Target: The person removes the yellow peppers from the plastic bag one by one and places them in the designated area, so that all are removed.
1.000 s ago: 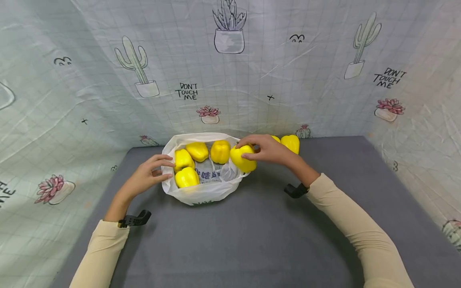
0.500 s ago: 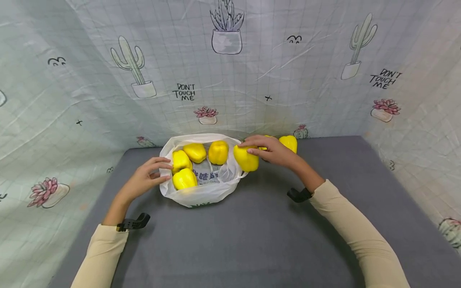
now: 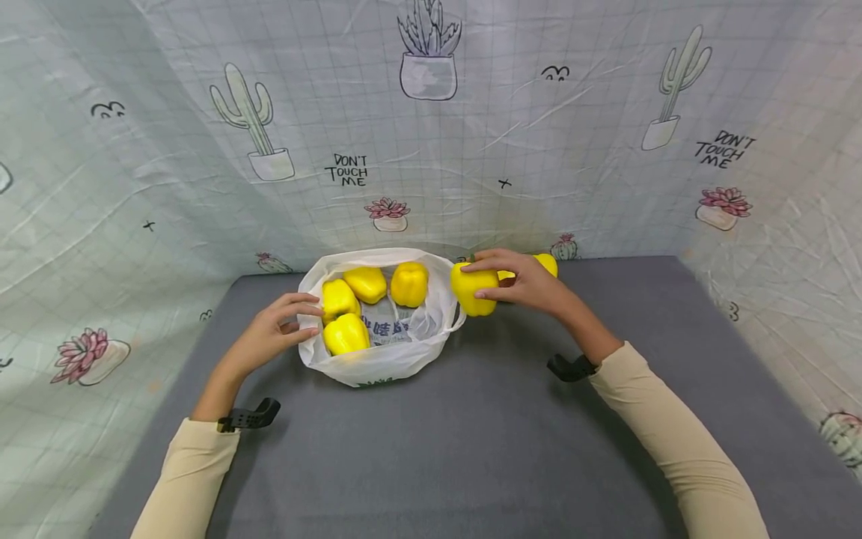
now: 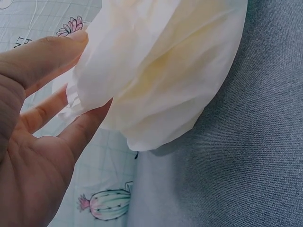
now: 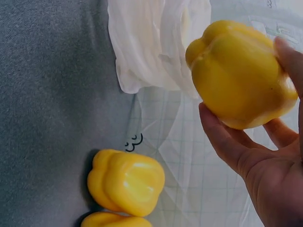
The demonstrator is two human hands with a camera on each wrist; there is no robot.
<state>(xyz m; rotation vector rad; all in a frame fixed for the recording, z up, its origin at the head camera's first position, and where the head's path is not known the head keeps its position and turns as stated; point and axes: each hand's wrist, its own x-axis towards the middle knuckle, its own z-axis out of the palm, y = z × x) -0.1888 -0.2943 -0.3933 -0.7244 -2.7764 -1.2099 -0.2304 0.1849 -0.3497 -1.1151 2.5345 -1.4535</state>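
A white plastic bag stands with its mouth spread, several yellow bell peppers inside. My left hand holds the bag's left rim, fingers bent over the edge; the left wrist view shows thumb and fingers against the thin plastic. Just outside the right rim, my right hand grips a yellow bell pepper between thumb and fingers. The right wrist view has this pepper lifted, near the bag. Two more bell peppers lie on the table beyond the right hand.
The grey table ends at the back against a hanging cloth printed with cacti. Beside the bag's right rim a loop handle sticks out. Black wrist cameras sit on both wrists.
The right hand has moved right with the bell pepper, from over the bag's right rim to just outside it. My left hand stays at the left rim.
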